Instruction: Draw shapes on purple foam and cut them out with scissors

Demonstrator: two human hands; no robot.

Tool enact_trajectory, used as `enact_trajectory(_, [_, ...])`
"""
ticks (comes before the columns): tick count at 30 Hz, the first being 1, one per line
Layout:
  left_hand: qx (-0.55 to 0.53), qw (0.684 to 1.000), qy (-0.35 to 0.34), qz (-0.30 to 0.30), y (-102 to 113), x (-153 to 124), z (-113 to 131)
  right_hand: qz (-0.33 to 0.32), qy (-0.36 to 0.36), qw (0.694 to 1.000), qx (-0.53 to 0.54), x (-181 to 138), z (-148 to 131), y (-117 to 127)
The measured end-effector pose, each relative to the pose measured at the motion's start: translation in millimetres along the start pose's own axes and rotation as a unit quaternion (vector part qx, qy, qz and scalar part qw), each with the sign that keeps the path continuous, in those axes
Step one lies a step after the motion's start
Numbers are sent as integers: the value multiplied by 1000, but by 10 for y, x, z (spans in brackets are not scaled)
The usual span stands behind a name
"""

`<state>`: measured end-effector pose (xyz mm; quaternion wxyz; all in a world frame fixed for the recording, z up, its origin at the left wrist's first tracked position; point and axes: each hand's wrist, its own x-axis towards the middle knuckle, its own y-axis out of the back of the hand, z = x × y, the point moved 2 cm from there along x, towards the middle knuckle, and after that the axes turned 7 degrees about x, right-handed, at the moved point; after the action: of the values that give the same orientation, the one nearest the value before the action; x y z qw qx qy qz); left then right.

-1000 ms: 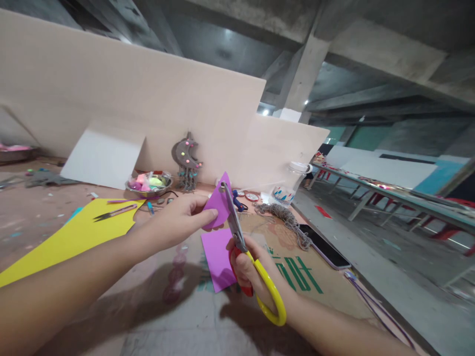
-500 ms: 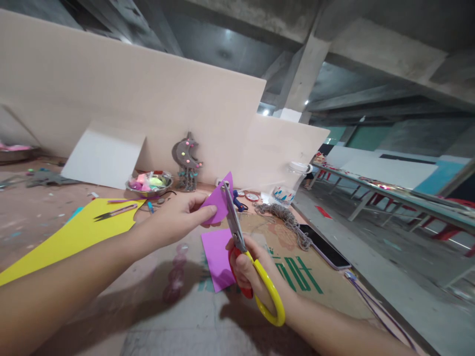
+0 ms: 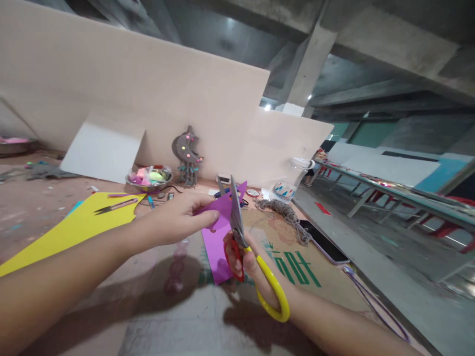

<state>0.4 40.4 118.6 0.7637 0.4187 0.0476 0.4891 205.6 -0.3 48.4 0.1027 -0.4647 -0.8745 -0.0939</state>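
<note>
My left hand (image 3: 183, 217) pinches a small piece of purple paper (image 3: 223, 206) between thumb and fingers, its pointed corner sticking out to the upper right. With my right hand (image 3: 258, 277) I grip scissors (image 3: 236, 212) by their red and yellow handles. The blades stand apart and point upward, with the paper at them; whether they are cutting into it I cannot tell. Below both hands a larger purple sheet (image 3: 217, 264) lies on flat brown cardboard (image 3: 293, 237) with green print, partly covered by my fingers.
Yellow paper (image 3: 74, 227) with thread snips (image 3: 116, 205) lies left. Behind stand a metal bowl (image 3: 148, 185) of colourful clay packs, a grey moon ornament (image 3: 187, 148) and a white board (image 3: 104, 148). Grey cord (image 3: 280, 210), a phone (image 3: 326, 242) and a clear plastic jug (image 3: 291, 178) line the right edge.
The scissors' blades have spread apart. The held purple paper has turned and shifted slightly right and down, while my left hand stays near the same place.
</note>
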Motion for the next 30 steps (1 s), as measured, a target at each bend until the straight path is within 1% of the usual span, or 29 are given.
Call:
enact_trajectory(8, [-28, 999, 3, -20, 0, 9, 39, 11, -15, 1000, 7, -5, 54, 5])
enact_trajectory(17, [-46, 998, 17, -47, -4, 16, -34, 28, -4, 1000, -6, -12, 176, 83])
enact_trajectory(21, [-9, 999, 24, -22, 33, 29, -62, 36, -12, 999, -2, 2, 135, 71])
enact_trajectory(24, [20, 999, 41, 4, 56, 35, -94, 36, -16, 999, 0, 6, 117, 67])
enact_trajectory(26, [21, 998, 50, 15, 60, 34, -99, 27, -14, 1000, 2, 4, 130, 72])
enact_trajectory(30, [-12, 999, 41, 31, 48, 32, -61, 4, -7, 1000, 17, -2, 165, 81])
